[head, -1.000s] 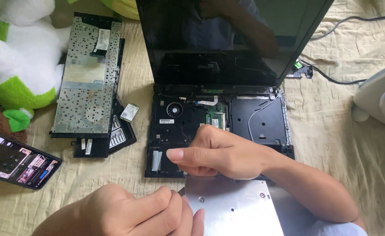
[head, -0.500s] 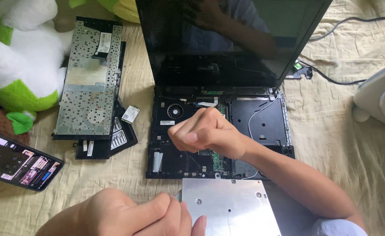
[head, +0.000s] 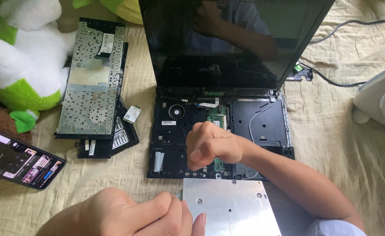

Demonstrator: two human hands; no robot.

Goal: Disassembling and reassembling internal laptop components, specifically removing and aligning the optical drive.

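Right hand [head: 212,146] clenched in a loose fist over opened laptop base [head: 220,135], whether pinching anything impossible to tell. Left hand [head: 131,216] gripping edge of silver metal drive [head: 229,207] at front of base. Keyboard [head: 92,81] already out, lying face down beside phone [head: 20,159] on the bed. Fan and boards exposed, not yet removed.

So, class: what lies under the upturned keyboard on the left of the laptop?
Under the keyboard sticks out a black panel with a grey vented part, resting on the beige cloth. A small green card lies beside it. The rest of the panel is covered.
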